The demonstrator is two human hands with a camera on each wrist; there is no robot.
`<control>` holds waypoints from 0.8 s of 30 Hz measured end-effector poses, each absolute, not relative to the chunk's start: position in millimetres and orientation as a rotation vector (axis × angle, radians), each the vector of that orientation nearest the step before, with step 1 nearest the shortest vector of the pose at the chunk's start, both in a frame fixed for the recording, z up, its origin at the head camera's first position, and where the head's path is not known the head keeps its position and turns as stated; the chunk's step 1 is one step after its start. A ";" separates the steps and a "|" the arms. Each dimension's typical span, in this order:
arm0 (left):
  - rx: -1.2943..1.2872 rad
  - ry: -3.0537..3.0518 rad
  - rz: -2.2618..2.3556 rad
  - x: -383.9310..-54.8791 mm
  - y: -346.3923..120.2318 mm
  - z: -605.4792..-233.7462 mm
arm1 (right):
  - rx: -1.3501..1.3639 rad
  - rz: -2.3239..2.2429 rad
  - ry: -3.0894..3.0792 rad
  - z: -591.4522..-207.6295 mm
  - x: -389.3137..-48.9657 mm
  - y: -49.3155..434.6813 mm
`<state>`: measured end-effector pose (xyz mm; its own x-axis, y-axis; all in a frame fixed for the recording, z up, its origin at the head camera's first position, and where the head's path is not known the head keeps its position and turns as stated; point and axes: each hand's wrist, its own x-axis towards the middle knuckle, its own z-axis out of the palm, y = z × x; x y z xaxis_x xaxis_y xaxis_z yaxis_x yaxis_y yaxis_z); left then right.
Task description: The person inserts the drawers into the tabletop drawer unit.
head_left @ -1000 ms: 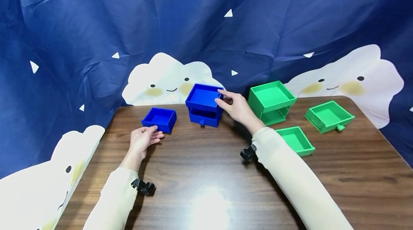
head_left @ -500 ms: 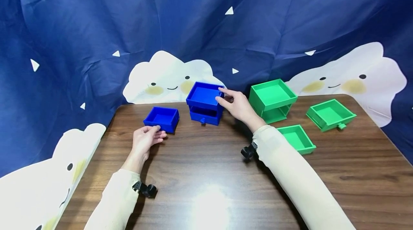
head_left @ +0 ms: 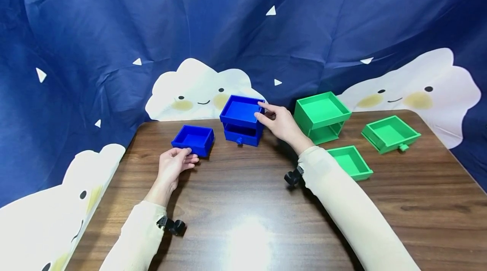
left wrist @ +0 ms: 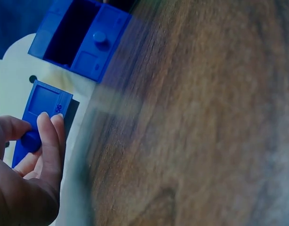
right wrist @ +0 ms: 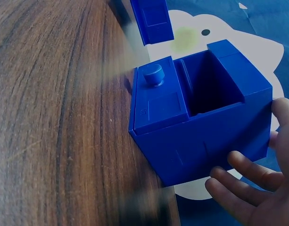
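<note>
So, left hand pinches the little blue drawer by its knob, left of the blue cabinet on the desk. Right hand lightly touches the cabinet, fingers loosely spread.

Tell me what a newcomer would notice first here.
Probably the blue cabinet near the far edge of the table, its upper slot open, with the right hand at its right rim. To its left, the left hand pinches the knob of a blue drawer; to its right are a green cabinet and two green drawers. Behind, smiling white clouds stand out.
</note>
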<state>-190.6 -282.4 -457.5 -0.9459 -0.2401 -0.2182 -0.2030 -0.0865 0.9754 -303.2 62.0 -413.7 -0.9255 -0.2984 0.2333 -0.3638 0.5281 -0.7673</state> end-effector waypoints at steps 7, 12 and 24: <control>0.476 -2.090 -2.253 -185.0 -276.3 -454.7 | 0.578 1.385 -2.681 -412.6 -302.5 61.6; 0.430 -2.094 -2.260 -182.6 -270.9 -453.5 | 0.570 1.374 -2.691 -413.0 -303.3 62.5; 0.400 -2.089 -2.265 -178.0 -264.0 -451.4 | 0.572 1.382 -2.685 -413.8 -304.0 61.5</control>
<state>-178.0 -264.0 -451.4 -0.9662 -0.1986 -0.1644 -0.1478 -0.0957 0.9844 -304.0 61.5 -413.8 -0.9286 -0.2942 0.2261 -0.3549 0.5269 -0.7723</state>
